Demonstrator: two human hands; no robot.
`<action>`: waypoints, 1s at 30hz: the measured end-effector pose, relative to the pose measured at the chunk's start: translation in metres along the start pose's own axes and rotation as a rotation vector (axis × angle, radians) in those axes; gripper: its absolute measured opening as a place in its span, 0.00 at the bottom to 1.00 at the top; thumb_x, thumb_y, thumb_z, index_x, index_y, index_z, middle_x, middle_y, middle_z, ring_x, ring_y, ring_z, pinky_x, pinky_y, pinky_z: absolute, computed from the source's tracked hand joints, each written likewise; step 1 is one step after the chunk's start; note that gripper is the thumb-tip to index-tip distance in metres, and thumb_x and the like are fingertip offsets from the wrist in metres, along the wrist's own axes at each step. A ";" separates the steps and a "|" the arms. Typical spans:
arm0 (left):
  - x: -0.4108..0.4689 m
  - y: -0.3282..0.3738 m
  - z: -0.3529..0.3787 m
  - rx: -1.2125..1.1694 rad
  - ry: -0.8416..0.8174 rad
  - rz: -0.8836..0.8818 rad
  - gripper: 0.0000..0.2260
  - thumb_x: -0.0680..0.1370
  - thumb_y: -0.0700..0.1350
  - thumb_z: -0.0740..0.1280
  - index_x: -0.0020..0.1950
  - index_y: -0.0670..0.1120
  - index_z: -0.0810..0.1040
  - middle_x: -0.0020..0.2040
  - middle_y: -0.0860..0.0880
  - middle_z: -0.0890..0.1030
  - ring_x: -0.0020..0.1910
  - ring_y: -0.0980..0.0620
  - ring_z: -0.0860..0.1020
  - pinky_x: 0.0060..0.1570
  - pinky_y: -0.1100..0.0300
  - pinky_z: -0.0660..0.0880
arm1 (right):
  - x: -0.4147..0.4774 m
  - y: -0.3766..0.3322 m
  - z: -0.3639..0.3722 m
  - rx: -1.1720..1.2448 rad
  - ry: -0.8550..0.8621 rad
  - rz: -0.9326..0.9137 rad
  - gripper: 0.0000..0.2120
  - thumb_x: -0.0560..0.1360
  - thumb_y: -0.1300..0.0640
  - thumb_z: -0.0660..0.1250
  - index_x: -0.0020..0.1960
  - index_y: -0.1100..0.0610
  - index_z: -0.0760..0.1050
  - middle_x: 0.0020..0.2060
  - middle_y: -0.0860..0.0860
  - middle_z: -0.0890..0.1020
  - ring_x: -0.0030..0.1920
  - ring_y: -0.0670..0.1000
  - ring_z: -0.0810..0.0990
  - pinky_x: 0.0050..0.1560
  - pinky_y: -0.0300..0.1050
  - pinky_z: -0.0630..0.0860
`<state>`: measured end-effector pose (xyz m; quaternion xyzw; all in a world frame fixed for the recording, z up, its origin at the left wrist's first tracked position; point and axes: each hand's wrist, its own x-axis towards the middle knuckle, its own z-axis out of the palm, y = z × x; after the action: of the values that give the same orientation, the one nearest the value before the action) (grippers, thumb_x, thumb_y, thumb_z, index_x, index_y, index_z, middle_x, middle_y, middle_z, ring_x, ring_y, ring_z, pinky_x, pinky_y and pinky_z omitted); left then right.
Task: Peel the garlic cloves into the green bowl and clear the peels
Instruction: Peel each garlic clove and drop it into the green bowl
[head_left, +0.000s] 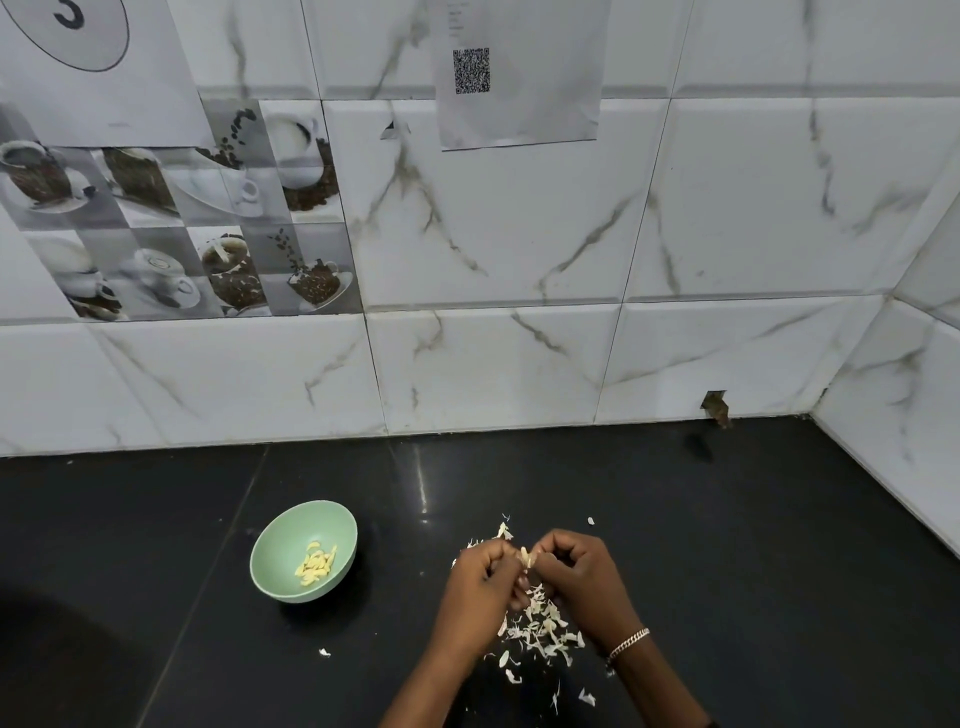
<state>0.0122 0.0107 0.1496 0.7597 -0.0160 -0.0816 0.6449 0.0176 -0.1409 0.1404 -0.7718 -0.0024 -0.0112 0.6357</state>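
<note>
While both hands meet over peels (540, 631) on counter (727, 519), peeling step underway: left hand (480, 582) and right hand (576, 577), fingers curled, pinch clove (526, 556) between them. Bowl (275, 551) well left, holding peeled cloves (316, 564). Next likely: strip skin, carry clove left.

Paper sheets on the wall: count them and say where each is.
2. The numbered sheet is at upper left, overlapping the coffee-picture tiles; the QR-code sheet is at top centre. Others may lie outside the frame.

Glossy black countertop (727, 545), green bowl (275, 577) at left, scattered garlic peels (540, 631) at centre-right, stray flakes nearby
</note>
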 end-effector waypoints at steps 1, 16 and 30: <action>0.000 0.001 -0.001 -0.009 0.003 0.002 0.10 0.81 0.38 0.63 0.42 0.39 0.79 0.35 0.43 0.82 0.32 0.52 0.79 0.36 0.60 0.76 | 0.000 0.000 0.000 -0.012 0.002 -0.002 0.12 0.66 0.50 0.68 0.35 0.61 0.77 0.26 0.57 0.76 0.29 0.48 0.69 0.31 0.45 0.66; 0.005 -0.010 -0.004 -0.237 0.027 0.066 0.04 0.78 0.34 0.70 0.51 0.40 0.83 0.41 0.41 0.86 0.43 0.39 0.86 0.48 0.54 0.83 | 0.000 0.002 0.001 0.006 0.031 0.059 0.11 0.70 0.55 0.66 0.36 0.63 0.77 0.25 0.52 0.76 0.28 0.50 0.70 0.27 0.40 0.66; 0.024 -0.047 -0.018 -0.360 0.166 -0.112 0.05 0.78 0.34 0.70 0.51 0.39 0.85 0.43 0.40 0.86 0.44 0.43 0.86 0.42 0.62 0.80 | 0.025 0.052 -0.002 -0.315 -0.034 0.229 0.11 0.74 0.58 0.73 0.35 0.59 0.77 0.26 0.51 0.81 0.25 0.46 0.78 0.27 0.39 0.73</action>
<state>0.0345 0.0329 0.1037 0.6361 0.0944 -0.0558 0.7638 0.0439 -0.1526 0.0907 -0.8572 0.0763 0.0740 0.5039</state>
